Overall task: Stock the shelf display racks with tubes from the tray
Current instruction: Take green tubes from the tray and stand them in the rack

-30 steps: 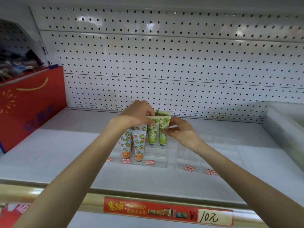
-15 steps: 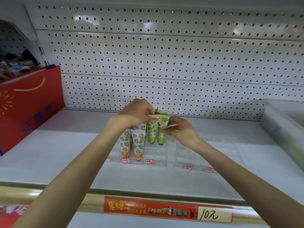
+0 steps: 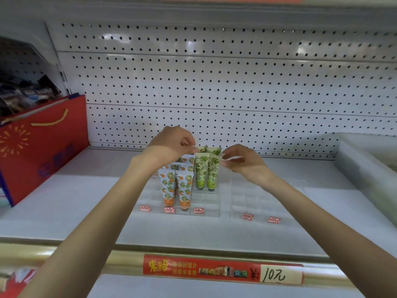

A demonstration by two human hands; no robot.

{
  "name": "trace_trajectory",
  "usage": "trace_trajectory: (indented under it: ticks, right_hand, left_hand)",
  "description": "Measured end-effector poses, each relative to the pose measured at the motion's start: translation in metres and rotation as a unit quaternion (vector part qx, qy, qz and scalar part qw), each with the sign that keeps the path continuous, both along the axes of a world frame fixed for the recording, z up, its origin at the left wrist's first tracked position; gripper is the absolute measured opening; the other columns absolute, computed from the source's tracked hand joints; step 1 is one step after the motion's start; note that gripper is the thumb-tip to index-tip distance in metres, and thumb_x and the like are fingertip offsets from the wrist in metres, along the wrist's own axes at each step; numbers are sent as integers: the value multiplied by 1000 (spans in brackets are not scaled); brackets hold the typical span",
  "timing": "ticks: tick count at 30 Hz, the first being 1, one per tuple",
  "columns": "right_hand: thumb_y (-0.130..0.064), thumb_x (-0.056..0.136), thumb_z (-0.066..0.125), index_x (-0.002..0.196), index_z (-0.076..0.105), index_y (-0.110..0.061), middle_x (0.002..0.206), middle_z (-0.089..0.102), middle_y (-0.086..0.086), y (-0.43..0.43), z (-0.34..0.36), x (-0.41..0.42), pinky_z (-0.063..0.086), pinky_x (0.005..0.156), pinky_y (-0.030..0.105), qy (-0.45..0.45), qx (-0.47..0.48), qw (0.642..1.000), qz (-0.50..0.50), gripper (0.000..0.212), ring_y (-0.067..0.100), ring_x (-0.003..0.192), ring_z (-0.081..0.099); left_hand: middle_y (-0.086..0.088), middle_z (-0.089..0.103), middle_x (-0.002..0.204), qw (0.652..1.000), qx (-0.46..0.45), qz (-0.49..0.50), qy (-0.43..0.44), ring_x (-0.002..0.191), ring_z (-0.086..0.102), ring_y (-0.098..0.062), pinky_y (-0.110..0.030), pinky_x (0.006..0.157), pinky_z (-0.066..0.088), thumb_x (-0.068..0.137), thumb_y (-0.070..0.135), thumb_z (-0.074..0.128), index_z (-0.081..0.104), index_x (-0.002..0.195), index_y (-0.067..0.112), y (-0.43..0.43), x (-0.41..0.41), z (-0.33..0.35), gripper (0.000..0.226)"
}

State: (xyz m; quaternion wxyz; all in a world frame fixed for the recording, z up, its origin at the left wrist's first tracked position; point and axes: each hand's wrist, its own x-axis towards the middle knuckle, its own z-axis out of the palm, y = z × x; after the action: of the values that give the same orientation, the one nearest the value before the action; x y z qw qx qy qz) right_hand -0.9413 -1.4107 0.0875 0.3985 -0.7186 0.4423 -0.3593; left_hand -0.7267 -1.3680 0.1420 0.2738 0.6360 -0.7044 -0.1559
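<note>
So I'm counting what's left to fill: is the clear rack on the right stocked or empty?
Empty. The right rack shows only bare compartments and red price labels at its front; the tubes stand in the left rack.

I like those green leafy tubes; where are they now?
Head view: the green tubes stand mid-shelf in the clear rack, right of the orange tubes, with the left hand and right hand at their tops.
</note>
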Motion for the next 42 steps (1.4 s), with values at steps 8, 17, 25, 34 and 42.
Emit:
trace_trajectory:
  ticks: [8,17,25,34,42]
  right_hand:
    - [-36,93,53,104,59,-23,107,62,-6,23,35,-13,50,88,29,18,-77,995,-65,18,16,102,60]
    - [-57,95,26,146,28,-25,154,24,-4,77,38,-41,20,113,38,417,-267,857,-141,60,17,141,22]
    - [-69,79,-5,144,34,-19,152,29,6,93,26,-81,22,110,52,491,-266,807,-193,91,26,141,26]
    - [-67,73,-8,148,17,-23,157,12,1,101,29,-164,13,114,48,506,-220,805,-218,91,22,144,13]
    - [-67,88,11,150,12,-24,158,9,-1,109,28,-265,10,114,50,506,-199,810,-221,75,20,145,10]
  left_hand:
    - [5,59,126,985,-123,67,-99,115,51,-18,-31,88,40,95,42,45,57,123,25,37,0,13,35]
    - [-10,44,142,938,-211,66,-267,132,38,-29,-53,107,24,92,45,16,42,139,13,63,-18,-3,63]
    - [-15,54,132,934,-176,66,-305,122,50,-34,-59,100,32,89,55,17,54,129,11,82,-41,-15,70]
    - [-4,28,152,941,-169,60,-288,140,21,-23,-50,112,7,71,67,-7,29,145,21,77,-120,-8,95]
    - [0,24,154,946,-159,46,-279,141,18,-20,-48,113,9,67,66,-14,23,147,24,75,-233,-16,97]
